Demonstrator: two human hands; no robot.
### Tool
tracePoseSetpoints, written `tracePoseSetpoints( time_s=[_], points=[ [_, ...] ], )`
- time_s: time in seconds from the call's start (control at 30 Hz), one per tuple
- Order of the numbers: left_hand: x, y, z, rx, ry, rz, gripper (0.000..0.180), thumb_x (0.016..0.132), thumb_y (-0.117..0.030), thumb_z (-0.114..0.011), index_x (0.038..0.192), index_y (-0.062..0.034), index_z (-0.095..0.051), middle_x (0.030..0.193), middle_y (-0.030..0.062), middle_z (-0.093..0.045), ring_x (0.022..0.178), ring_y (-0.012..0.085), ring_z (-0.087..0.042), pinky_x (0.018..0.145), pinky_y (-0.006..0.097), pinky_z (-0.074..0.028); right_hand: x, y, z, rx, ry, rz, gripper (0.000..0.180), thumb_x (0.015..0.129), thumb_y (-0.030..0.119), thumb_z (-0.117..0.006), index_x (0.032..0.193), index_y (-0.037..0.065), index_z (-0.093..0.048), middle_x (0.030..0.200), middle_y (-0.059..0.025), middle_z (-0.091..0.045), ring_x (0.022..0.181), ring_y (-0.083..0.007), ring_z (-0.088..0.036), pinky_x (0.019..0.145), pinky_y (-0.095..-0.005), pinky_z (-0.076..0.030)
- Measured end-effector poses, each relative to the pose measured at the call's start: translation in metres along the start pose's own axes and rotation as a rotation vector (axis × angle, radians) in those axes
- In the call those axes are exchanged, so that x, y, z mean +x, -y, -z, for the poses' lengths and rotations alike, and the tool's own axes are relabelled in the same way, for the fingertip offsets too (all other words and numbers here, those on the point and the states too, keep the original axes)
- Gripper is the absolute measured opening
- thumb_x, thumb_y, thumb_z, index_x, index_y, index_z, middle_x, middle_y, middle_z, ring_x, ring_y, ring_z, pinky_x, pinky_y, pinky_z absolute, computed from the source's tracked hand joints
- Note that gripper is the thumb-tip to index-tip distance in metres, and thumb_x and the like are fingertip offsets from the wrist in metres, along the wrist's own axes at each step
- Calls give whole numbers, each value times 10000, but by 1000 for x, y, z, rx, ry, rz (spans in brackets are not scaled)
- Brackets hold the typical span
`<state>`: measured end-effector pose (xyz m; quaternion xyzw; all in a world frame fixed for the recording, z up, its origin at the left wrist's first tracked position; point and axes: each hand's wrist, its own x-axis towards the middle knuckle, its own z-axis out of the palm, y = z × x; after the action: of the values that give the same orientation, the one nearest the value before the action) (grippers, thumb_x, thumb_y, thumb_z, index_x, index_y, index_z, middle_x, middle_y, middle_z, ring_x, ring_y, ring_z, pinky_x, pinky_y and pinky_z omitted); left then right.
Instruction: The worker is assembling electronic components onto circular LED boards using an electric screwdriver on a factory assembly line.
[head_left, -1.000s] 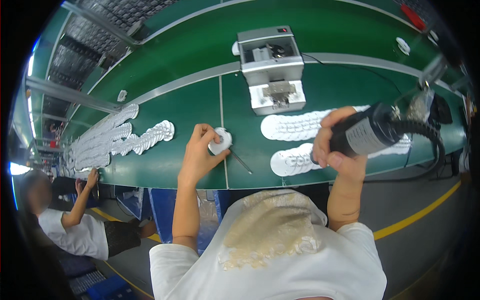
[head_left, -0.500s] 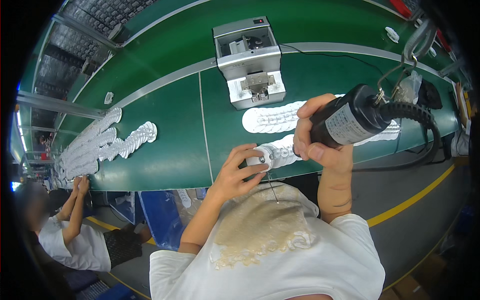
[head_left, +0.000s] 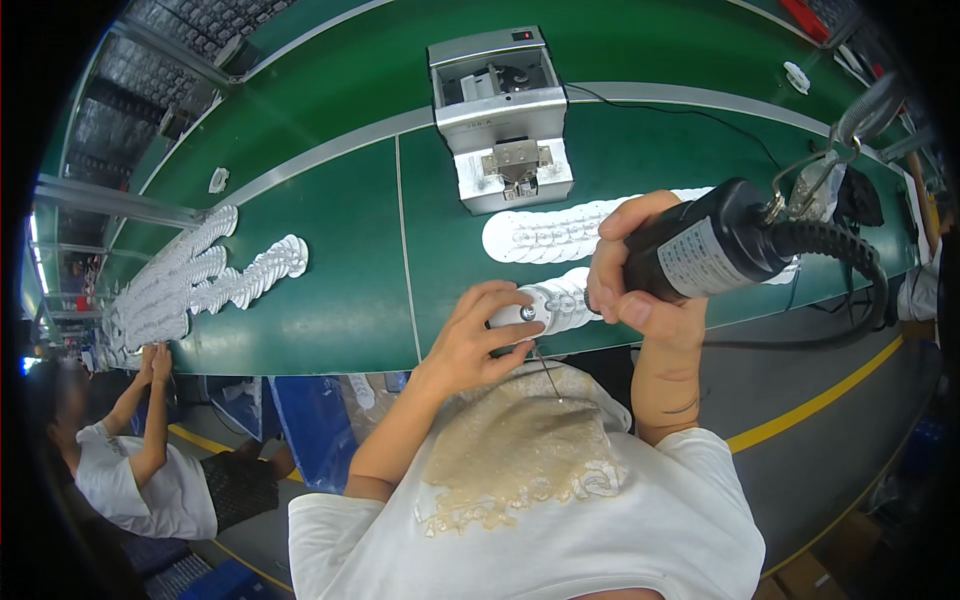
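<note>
At the near edge of the green bench (head_left: 330, 330), we are gripping a white round part (head_left: 509, 316) in our left hand (head_left: 470, 335) and, to its right, clasping a black corded tool (head_left: 705, 248) in our right hand (head_left: 640, 280). Farther, white discs (head_left: 508, 241) are overlapping before a silver machine (head_left: 503, 128).

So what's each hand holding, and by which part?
Right hand: black corded tool, by the end opposite its cord. Left hand: white round part, apparently by its edge.
</note>
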<state>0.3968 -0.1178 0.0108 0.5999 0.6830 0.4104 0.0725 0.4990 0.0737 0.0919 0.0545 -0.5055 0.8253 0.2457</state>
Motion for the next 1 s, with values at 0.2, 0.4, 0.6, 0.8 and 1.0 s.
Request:
tracePoseSetpoints(
  time_s=[0.2,0.4,0.6,0.8,1.0],
  points=[
    [0,-1,2,-2,8,23,290,633,-57,-715,916,-118,-703,1063,73,-580,1039,305,-520,859,400,-450,-1,-2,-1,40,-21,36,464,636,-29,-633,1079,-70,-500,808,-97,-555,600,-79,-518,497,-176,-381],
    [-3,1,1,-2,-7,8,296,626,-48,-714,913,-121,-708,1068,76,-578,1041,304,-522,857,400,-448,-1,-2,0,41,-14,44,463,636,-41,-625,1079,-75,-497,812,-98,-552,605,-86,-525,499,-177,-386],
    [-1,3,-2,27,-7,-21,280,628,-40,-708,898,-116,-711,1062,77,-578,1046,308,-527,839,399,-455,4,-3,4,-49,65,55,476,646,-49,-607,1104,-73,-478,704,-77,-549,576,-79,-514,509,-176,-381],
    [-8,4,-13,-6,-88,-4,259,623,-38,-706,873,-108,-700,1052,79,-562,1040,315,-537,825,407,-457,25,-12,-12,-54,-63,188,463,696,-77,-601,1130,-40,-443,692,-69,-563,602,-91,-542,534,-205,-423],
    [-7,2,-5,-38,-53,15,279,616,-44,-712,887,-106,-692,1062,92,-556,1041,327,-543,844,416,-473,78,-18,-23,-241,-103,325,406,742,31,-584,1114,-5,-426,661,-87,-512,483,-146,-510,499,-313,-469]
  ],
)
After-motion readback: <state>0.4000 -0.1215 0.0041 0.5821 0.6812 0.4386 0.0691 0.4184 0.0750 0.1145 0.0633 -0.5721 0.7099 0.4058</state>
